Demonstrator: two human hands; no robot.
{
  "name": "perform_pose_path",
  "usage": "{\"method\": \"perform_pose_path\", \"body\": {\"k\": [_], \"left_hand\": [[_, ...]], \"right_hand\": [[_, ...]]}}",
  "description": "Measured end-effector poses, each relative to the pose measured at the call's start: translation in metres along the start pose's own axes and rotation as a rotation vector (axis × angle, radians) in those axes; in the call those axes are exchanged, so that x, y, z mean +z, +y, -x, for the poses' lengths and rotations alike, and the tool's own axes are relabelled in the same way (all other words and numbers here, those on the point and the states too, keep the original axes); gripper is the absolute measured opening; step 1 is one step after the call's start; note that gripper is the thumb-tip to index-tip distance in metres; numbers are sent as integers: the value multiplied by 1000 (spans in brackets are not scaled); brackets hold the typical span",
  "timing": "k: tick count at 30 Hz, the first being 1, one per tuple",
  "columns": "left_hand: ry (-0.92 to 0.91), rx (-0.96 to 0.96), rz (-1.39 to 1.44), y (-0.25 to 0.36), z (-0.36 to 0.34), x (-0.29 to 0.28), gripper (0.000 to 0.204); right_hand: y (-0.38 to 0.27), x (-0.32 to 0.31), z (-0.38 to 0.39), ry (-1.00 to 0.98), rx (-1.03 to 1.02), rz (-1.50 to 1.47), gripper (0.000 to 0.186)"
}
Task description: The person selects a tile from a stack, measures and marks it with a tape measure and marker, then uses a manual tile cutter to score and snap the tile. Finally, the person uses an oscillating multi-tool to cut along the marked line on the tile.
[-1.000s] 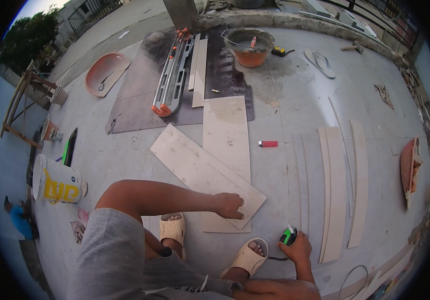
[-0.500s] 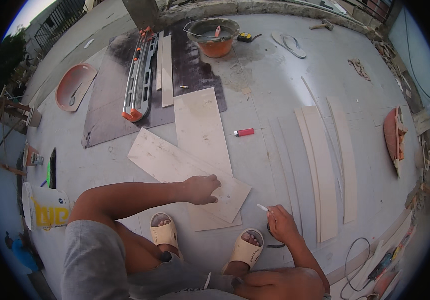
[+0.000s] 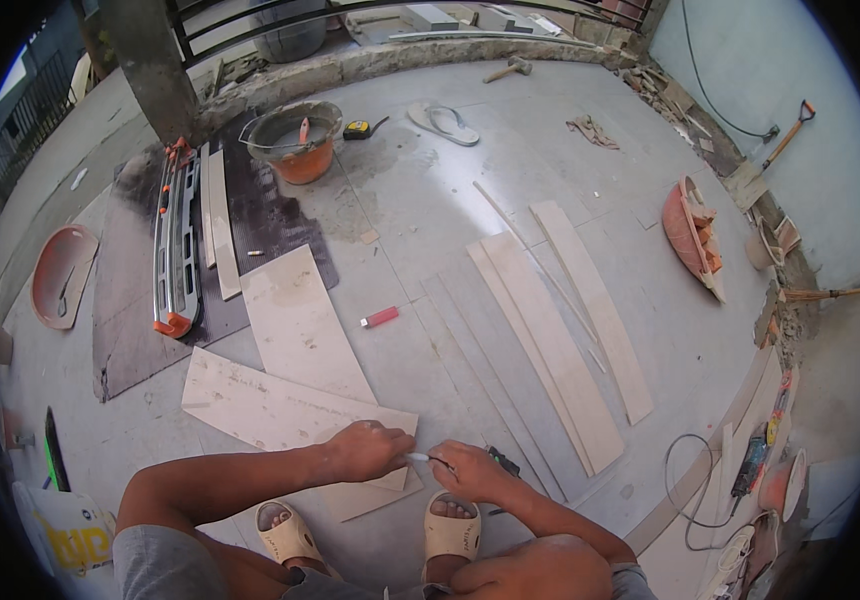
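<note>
My left hand (image 3: 368, 450) is closed above the near corner of a beige tile (image 3: 280, 408), its fingertips at a slim white pen (image 3: 418, 457). My right hand (image 3: 470, 472) has its fingers pinched at the pen's other, darker end, close beside the left. The tile lies slantwise across a second long beige tile (image 3: 305, 325). A dark tape measure (image 3: 503, 461) shows just past my right hand; I cannot tell whether that hand touches it.
A red lighter (image 3: 380, 317) lies on the floor ahead. Beige tile strips (image 3: 560, 350) lie to the right. On a dark mat at left stands a tile cutter (image 3: 178, 245). Beyond are a mortar bucket (image 3: 300, 150), a flip-flop (image 3: 443, 123), and a hammer (image 3: 508, 69).
My left hand has lifted off the tile and closed. My right hand has come leftward with the pen to meet it. The view has swung to the right.
</note>
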State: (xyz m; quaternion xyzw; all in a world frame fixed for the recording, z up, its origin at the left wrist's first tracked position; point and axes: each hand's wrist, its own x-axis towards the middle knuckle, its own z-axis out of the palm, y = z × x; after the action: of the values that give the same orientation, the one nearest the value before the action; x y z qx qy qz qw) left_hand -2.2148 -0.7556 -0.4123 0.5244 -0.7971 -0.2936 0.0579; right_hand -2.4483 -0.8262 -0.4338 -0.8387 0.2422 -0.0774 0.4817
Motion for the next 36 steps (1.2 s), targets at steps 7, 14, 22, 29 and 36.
{"method": "perform_pose_path", "body": {"k": [7,14,22,29,36], "left_hand": [[-75,68,-86,-3,-7,5,26],[-36,-390,697,-16,16,-14,26],[81,-382,1142,-1,2,-27,24],[102,-384,1114,-1,0,-21,23],[121,-473,724,25,-3,-7,23]], "right_hand": [[5,-2,5,-12,-1,24,21],[2,-37,-4,439,97,-275,16],[-31,-70,-9,640,28,-878,15],[-24,-52,-14,586,87,-896,13],[3,-16,-13,574,283,-1099,12]]}}
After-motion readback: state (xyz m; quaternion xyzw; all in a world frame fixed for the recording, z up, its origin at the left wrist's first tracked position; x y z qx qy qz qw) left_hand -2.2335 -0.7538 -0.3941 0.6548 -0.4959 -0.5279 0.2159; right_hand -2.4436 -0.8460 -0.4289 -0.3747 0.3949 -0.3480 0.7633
